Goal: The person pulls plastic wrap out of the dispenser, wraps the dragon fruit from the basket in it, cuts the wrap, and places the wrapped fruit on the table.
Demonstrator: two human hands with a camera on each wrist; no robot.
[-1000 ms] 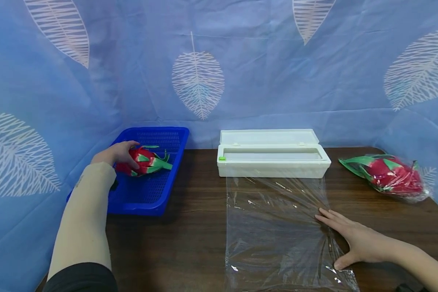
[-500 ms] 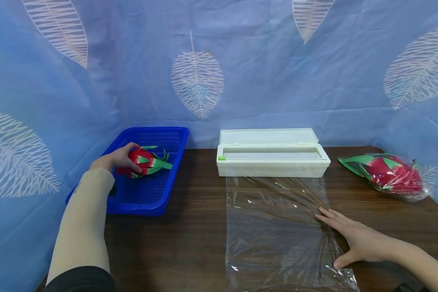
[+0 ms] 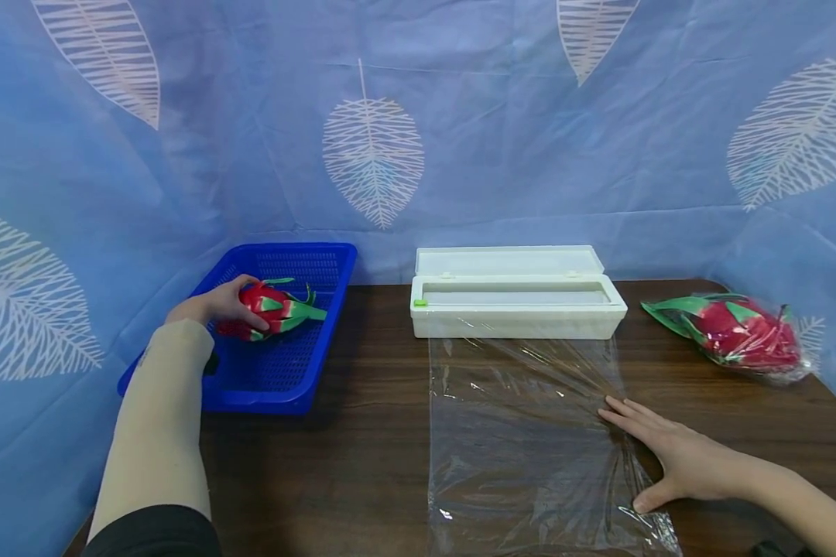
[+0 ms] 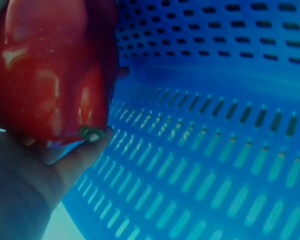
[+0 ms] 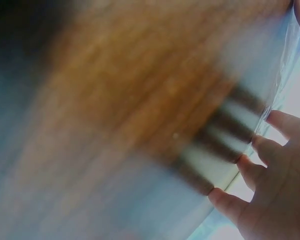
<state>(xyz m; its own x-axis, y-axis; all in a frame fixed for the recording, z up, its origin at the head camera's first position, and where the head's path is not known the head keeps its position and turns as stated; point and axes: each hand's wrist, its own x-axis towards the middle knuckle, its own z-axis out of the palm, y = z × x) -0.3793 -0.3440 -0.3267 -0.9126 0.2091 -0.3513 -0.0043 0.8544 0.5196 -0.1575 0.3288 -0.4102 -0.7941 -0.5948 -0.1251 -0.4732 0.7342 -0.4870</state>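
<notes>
Slightly lower now, the left grip (image 3: pixel 216 304) holds the bare dragon fruit (image 3: pixel 275 306) between thumb and fingers (leafy tip (image 3: pixel 308 311) outward).

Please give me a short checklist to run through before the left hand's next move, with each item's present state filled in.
1. Left hand has a hold on the dragon fruit: ok, gripped within the blue basket.
2. Fruit raised off the basket floor: cannot tell.
3. Right hand on the plastic film: ok, its fingers touch the right edge.
4. Film lies smooth: not ok, creases gather near the right hand.
5. Film separate from the white dispenser: not ok, it reaches the dispenser's front.
6. Wrapped dragon fruit clear of the film: ok, it lies apart to the right.
</notes>
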